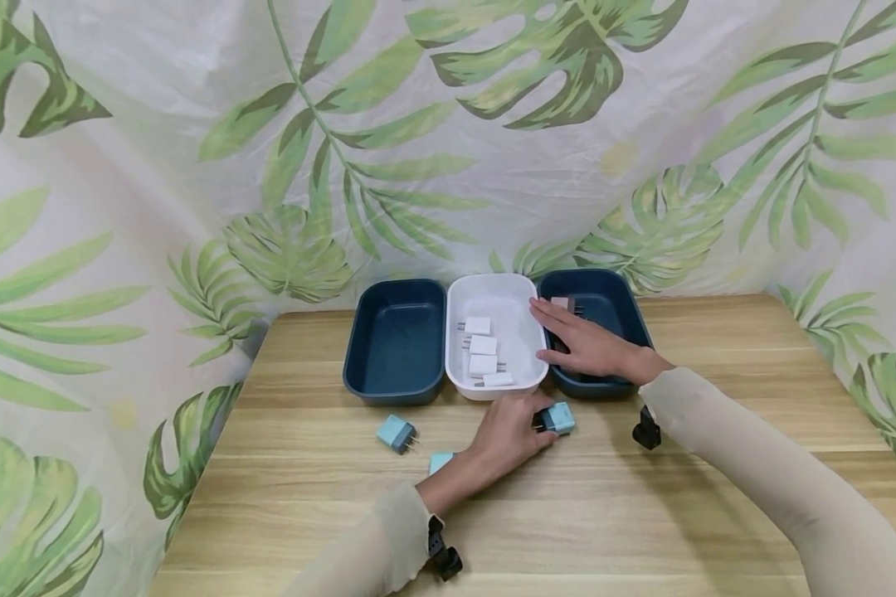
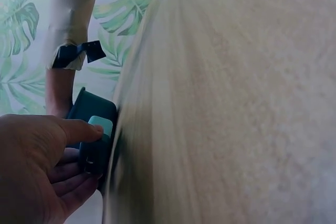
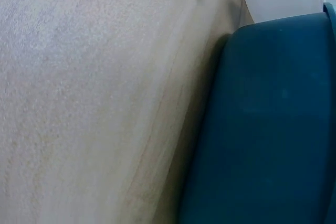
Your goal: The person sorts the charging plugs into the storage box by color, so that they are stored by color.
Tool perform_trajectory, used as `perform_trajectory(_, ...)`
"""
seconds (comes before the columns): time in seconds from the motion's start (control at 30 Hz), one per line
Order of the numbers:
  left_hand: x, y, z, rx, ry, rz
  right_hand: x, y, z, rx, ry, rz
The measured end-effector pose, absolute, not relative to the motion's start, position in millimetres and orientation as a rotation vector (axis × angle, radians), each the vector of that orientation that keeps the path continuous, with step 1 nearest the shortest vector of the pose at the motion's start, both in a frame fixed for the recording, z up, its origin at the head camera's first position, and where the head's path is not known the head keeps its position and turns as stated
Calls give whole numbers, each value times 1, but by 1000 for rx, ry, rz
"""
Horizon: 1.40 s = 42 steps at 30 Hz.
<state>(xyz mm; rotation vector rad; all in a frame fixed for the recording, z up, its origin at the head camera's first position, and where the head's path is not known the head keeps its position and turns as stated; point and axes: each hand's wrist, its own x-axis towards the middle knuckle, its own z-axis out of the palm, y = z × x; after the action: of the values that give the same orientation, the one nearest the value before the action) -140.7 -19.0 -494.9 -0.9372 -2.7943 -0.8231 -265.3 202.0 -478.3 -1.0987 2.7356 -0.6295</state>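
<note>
My left hand (image 1: pixel 513 431) pinches a light-blue and dark charger plug (image 1: pixel 560 417) just in front of the trays. In the left wrist view the thumb lies on the plug's light-blue end (image 2: pixel 101 124), with the fingers on its far side. My right hand (image 1: pixel 590 344) reaches over the right dark-blue tray (image 1: pixel 618 311), fingers extended toward the rim it shares with the white tray (image 1: pixel 518 332). A pinkish charger plug (image 1: pixel 562 304) shows beside those fingers; whatever lies under the palm is hidden. The right wrist view shows that tray's outer wall (image 3: pixel 273 124), not the hand.
Several white charger plugs (image 1: pixel 482 346) lie in the white tray. To its left stands another dark-blue tray (image 1: pixel 396 332). On the wooden table (image 1: pixel 314 497) are a light-blue plug (image 1: pixel 396 433) with prongs pointing right, and another (image 1: pixel 440 461) partly behind the left wrist.
</note>
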Motion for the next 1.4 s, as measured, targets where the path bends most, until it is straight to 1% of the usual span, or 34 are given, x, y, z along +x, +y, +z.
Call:
perform_trajectory(0.27,-135,-31,-478,-970,-2808,-915,-265,201,-472,-1112,2748,-581)
perform_trajectory(0.6,-131,-55,-456,-941,-2849,-1002,-269,191,-465,-1150,2751,-554)
perform_trajectory(1.07,-130,-102,-427,-865,-2781,-1084,-268,151,-449,-1163,2669,-594)
perform_trajectory(1.4,-144,-144,-407,-764,-2718,-1017,-275,116,-446,-1306,2650,-549)
